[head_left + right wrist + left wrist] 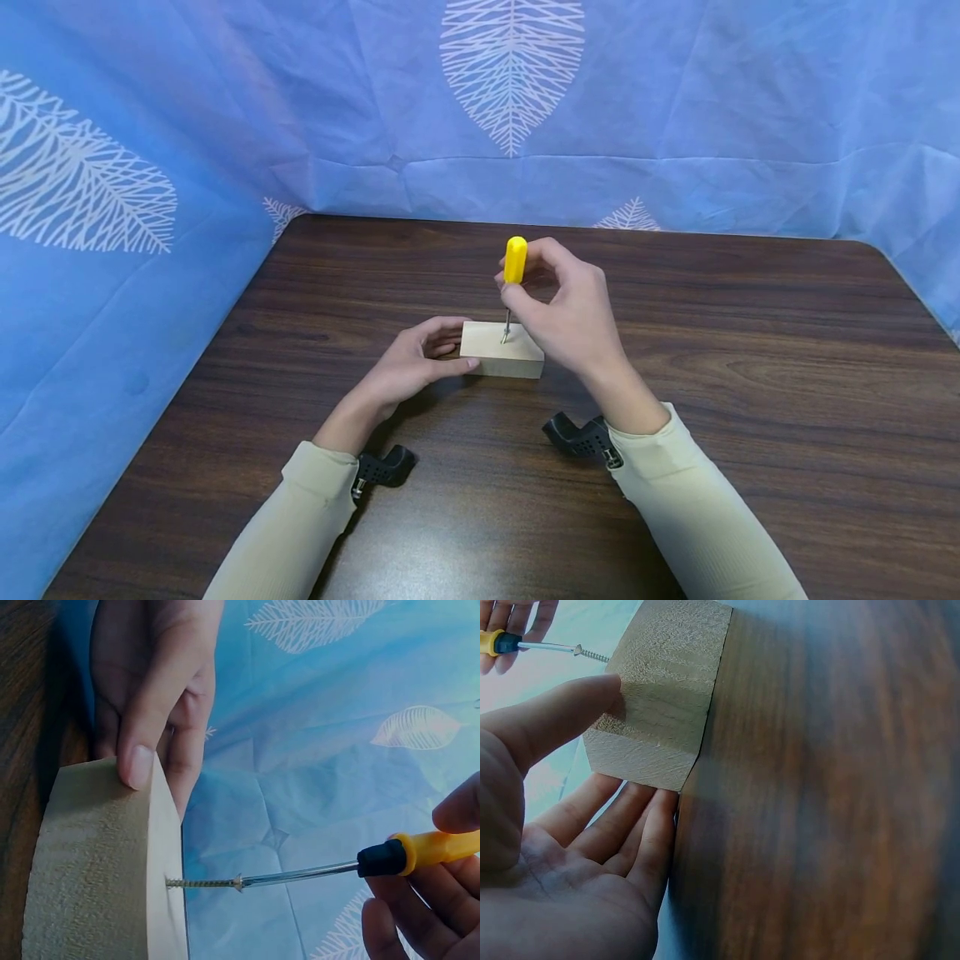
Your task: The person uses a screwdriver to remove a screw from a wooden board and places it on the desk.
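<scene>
A pale wooden block [491,367] lies on the dark table, gripped at its left end by my left hand [403,365]. The thumb presses the block's near face, and the other fingers reach round the end and far side. From the block's top stands a screw [202,883], its tip in the wood and most of its thread showing. My right hand [573,317] holds a screwdriver [515,260] by its yellow handle between thumb and fingers, above the block. In the right wrist view the metal shaft [315,873] meets the screw head, nearly in line with the screw.
The brown wood-grain table [750,350] extends around both hands. Behind it and along the left hangs a blue cloth [360,100] with white leaf prints. Black wrist mounts [386,467] stick out from both cream sleeves [697,492] over the table.
</scene>
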A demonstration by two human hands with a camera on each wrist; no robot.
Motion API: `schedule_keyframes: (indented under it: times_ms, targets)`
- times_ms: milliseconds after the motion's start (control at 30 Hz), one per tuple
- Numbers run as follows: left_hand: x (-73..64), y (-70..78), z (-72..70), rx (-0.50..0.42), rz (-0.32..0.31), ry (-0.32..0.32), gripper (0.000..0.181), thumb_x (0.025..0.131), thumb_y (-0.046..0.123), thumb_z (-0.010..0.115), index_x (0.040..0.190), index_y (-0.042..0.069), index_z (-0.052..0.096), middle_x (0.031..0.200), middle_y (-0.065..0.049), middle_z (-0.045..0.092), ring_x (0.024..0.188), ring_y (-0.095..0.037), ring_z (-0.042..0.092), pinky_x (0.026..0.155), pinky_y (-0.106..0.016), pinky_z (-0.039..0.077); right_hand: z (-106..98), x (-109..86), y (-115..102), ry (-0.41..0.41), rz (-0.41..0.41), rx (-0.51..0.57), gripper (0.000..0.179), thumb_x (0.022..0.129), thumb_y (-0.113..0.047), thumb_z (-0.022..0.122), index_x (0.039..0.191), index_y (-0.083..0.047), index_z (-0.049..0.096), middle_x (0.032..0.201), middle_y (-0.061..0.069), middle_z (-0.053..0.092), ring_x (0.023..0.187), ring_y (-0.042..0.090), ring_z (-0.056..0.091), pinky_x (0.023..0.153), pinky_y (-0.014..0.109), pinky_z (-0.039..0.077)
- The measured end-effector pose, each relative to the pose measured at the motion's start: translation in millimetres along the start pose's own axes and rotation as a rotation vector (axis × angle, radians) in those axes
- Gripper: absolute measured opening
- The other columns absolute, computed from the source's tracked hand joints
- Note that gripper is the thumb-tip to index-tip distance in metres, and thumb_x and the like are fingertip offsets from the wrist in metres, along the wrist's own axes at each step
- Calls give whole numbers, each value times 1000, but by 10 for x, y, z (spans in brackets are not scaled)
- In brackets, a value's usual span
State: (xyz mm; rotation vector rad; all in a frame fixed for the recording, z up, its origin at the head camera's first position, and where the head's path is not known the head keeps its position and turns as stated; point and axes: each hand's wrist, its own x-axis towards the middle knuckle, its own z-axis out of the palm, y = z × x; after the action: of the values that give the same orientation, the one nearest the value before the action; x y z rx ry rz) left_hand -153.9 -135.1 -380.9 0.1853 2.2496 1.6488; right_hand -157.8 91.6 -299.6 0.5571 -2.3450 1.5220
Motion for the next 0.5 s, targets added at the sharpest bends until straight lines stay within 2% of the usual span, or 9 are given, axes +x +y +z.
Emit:
schedule_keyframes:
  times_ms: [133, 300, 500]
  targets:
    - [5, -10, -2, -1, 9, -2, 65, 97, 27, 82, 156, 17, 55, 156, -9, 59, 148, -33, 53, 128, -52, 41, 17, 4, 5, 10, 14, -30, 14, 99, -14, 72, 112, -10, 73, 101, 2, 78, 87, 14, 70, 80, 23, 60]
    - [14, -12, -5, -1, 8, -5, 65, 97, 27, 82, 156, 18, 55, 159, -8, 57, 149, -33, 53, 128, -53, 41, 18, 9, 3, 12, 9, -74, 21, 100, -29, 78, 112, -12, 77, 97, 1, 79, 84, 13, 71, 78, 25, 59]
    - [14, -7, -12, 5, -3, -6, 66, 97, 28, 82, 156, 19, 54, 160, -7, 56, 150, -33, 52, 128, -54, 41, 13, 11, -5, 24, -51, -94, 18, 98, -23, 80, 112, -12, 82, 101, 0, 79, 86, 12, 71, 79, 24, 61]
